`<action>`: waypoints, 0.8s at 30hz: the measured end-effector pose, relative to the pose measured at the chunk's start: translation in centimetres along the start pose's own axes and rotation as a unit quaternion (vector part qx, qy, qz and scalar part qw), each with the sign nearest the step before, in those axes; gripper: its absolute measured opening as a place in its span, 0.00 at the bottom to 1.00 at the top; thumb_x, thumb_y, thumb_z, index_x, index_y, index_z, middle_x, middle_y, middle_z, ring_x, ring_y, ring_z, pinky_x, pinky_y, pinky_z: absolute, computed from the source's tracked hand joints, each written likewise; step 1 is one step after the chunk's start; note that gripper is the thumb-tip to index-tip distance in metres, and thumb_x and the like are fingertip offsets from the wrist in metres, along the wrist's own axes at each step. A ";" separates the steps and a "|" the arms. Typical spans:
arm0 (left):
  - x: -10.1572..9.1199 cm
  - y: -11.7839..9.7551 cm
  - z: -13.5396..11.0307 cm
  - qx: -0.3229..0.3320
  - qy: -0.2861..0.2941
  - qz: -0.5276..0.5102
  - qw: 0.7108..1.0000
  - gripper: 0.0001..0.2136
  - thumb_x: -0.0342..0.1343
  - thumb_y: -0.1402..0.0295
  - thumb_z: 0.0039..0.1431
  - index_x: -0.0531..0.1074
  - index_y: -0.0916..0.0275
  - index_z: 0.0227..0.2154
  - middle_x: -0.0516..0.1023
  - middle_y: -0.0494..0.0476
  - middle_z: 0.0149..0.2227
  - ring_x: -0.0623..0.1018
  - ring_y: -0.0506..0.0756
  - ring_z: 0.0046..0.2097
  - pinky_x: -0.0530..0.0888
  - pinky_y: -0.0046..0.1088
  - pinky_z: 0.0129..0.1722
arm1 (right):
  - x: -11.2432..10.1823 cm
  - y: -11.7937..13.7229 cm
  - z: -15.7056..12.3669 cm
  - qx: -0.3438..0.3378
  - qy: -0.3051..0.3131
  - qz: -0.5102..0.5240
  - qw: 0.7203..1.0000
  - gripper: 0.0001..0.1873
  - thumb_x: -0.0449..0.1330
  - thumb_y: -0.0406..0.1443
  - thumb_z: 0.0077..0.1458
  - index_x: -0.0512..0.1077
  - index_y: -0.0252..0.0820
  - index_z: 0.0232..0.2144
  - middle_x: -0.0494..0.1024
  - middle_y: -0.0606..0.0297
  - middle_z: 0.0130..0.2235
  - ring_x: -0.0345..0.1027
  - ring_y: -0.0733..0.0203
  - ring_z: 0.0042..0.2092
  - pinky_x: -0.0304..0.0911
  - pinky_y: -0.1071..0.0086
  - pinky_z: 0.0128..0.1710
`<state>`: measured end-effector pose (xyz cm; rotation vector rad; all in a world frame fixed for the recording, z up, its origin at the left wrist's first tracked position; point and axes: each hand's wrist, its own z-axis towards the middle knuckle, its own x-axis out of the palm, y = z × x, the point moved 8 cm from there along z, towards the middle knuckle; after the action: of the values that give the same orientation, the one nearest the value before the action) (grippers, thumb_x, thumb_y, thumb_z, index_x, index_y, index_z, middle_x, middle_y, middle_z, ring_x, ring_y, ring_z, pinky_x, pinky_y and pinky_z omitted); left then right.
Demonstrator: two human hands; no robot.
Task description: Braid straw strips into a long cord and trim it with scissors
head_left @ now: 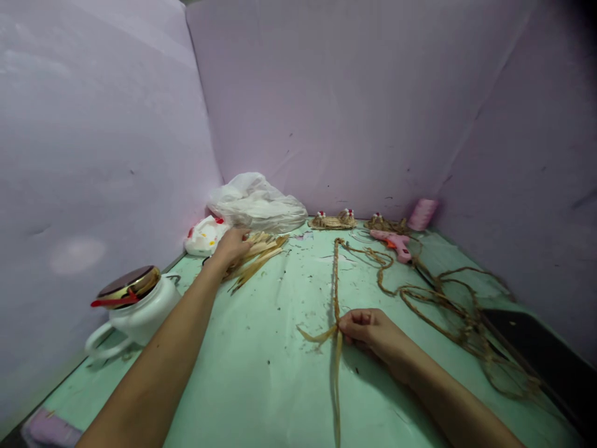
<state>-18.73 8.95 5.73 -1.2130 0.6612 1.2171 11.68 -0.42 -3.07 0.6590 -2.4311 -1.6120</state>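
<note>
My left hand reaches far out and rests on a pile of loose straw strips, fingers curled over them. My right hand pinches the near end of a braided straw rope that runs away from me across the green tabletop. Loose straw ends fan out and trail toward me from the pinch.
A white mug with a gold lid stands at the left. Plastic bags lie at the back. Small woven straw pieces, a pink glue gun, a pink spool and tangled braid sit to the right. Purple walls enclose the table.
</note>
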 end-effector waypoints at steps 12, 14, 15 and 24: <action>4.7 -4.5 0.9 0.009 0.029 -0.020 0.999 0.07 0.53 0.67 0.41 0.75 0.64 0.22 0.76 0.60 0.26 0.72 0.57 0.34 0.64 0.29 0.35 | -0.4 -1.3 1.0 0.002 -0.003 -0.006 1.000 0.07 0.57 0.35 0.38 0.65 0.37 0.16 0.61 0.73 0.13 0.41 0.76 0.14 0.35 0.74 0.15; 5.0 -4.4 1.6 -0.019 0.016 -0.036 0.999 0.05 0.55 0.69 0.38 0.72 0.64 0.16 0.74 0.60 0.23 0.72 0.58 0.34 0.63 0.30 0.35 | -0.4 -1.4 1.1 0.006 -0.003 -0.002 1.000 0.06 0.57 0.35 0.37 0.65 0.37 0.16 0.62 0.73 0.14 0.42 0.76 0.14 0.35 0.74 0.15; 5.0 -4.3 2.0 -0.029 0.005 -0.051 0.998 0.04 0.55 0.70 0.37 0.71 0.65 0.14 0.74 0.60 0.22 0.72 0.58 0.33 0.63 0.30 0.35 | -0.4 -1.4 1.0 0.008 -0.004 0.000 1.000 0.06 0.57 0.35 0.37 0.66 0.37 0.16 0.62 0.73 0.14 0.42 0.76 0.14 0.35 0.74 0.15; -2.2 -3.4 4.6 -0.039 -0.112 -0.403 0.908 0.13 0.47 0.64 0.48 0.70 0.65 0.33 0.73 0.52 0.27 0.71 0.49 0.29 0.66 0.24 0.30 | -0.2 -0.3 0.2 0.011 -0.002 -0.001 1.000 0.06 0.57 0.34 0.38 0.65 0.36 0.16 0.63 0.72 0.14 0.43 0.76 0.15 0.35 0.75 0.16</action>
<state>-17.08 12.83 10.16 -1.2033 -0.0868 0.6585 11.87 -0.31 -3.41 0.6619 -2.4560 -1.5903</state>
